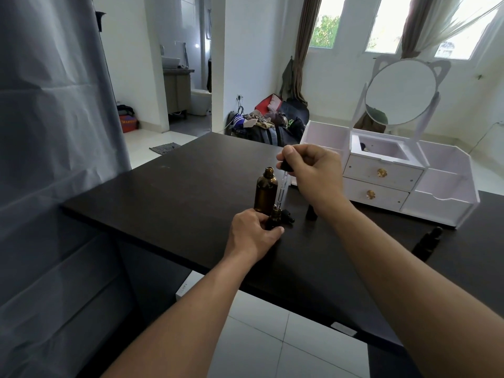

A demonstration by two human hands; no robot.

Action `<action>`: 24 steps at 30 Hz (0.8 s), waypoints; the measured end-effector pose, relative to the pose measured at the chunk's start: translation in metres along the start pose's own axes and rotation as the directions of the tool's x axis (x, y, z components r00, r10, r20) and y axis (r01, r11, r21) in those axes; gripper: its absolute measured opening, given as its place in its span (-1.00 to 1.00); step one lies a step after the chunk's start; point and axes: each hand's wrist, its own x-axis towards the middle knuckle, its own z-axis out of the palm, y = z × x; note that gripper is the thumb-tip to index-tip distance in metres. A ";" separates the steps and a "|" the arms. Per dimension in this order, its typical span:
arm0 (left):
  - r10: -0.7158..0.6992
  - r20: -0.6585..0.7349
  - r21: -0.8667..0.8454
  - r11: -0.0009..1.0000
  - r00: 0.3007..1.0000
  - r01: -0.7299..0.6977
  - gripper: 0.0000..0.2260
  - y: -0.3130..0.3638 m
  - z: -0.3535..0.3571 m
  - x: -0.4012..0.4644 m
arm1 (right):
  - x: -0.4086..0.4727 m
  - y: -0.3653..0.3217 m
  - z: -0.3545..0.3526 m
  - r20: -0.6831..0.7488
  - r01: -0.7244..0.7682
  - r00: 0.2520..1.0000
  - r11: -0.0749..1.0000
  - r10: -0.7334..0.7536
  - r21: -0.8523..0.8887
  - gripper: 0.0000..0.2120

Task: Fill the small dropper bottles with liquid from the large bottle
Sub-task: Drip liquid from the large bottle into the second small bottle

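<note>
steadying the small bottle (273,220) on the counter (174,197), the left hand (252,235) had its fingers and thumb curled round the bottle's body, low down, so the neck stayed clear and upright for filling. the right hand (311,170) was above and a little to the right, thumb and fingers pinching the black bulb of a dropper (282,186); its glass tube slanted down and left, with the tip at or just inside the small bottle's mouth. holding the bulb at the top left the tube free to aim, and a squeeze there would likely release the liquid, though whether any was in the tube could not be told.

the large bottle (265,190), amber and uncapped, stood touching or just behind the small one, on its far side, probably kept close so the dropper had little way to travel between the two mouths. a black cap (288,215) lay just right of the small bottle, set aside within reach. a dark upright thing (311,212), likely another small bottle, stood under the right wrist, partly hidden. another dark bottle (426,242) lay on its side near the counter's right end, well apart. a white organiser (436,192) with drawers and a round mirror (401,91) sat far right.
</note>
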 end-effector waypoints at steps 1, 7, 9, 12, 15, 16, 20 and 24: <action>-0.001 0.000 0.001 1.000 1.000 0.001 -0.71 0.000 0.000 0.000 | -0.001 0.001 0.001 0.001 0.001 1.000 1.000 -0.001 -0.003 -0.85; 0.009 -0.008 0.020 1.000 1.000 -0.009 -0.73 0.000 0.000 0.001 | -0.001 0.007 0.003 -0.013 -0.012 1.000 1.000 0.012 0.023 -0.87; 0.010 -0.007 0.019 1.000 1.000 -0.010 -0.72 0.000 0.000 0.001 | -0.002 0.006 0.003 -0.012 -0.015 1.000 0.999 0.015 0.042 -0.87; 0.010 -0.004 0.020 1.000 1.000 -0.010 -0.73 0.000 0.000 0.001 | -0.003 0.006 0.003 -0.007 -0.013 1.000 0.999 0.013 0.043 -0.87; 0.012 -0.009 0.019 1.000 1.000 -0.011 -0.72 0.000 0.000 0.001 | -0.003 0.006 0.003 -0.007 -0.004 1.000 0.999 0.004 0.037 -0.86; 0.012 -0.010 0.019 1.000 1.000 -0.012 -0.72 0.000 0.000 0.001 | -0.003 0.006 0.003 -0.005 0.000 1.000 0.999 0.000 0.038 -0.86; 0.011 -0.011 0.007 1.000 1.000 -0.011 -0.72 0.001 -0.001 0.000 | -0.003 0.006 0.002 -0.004 0.003 1.000 0.998 -0.003 0.059 -0.87; 0.014 -0.002 -0.018 1.000 1.000 -0.014 -0.74 0.002 -0.002 0.000 | 0.001 -0.002 0.000 0.006 0.002 1.000 0.996 -0.003 0.092 -0.86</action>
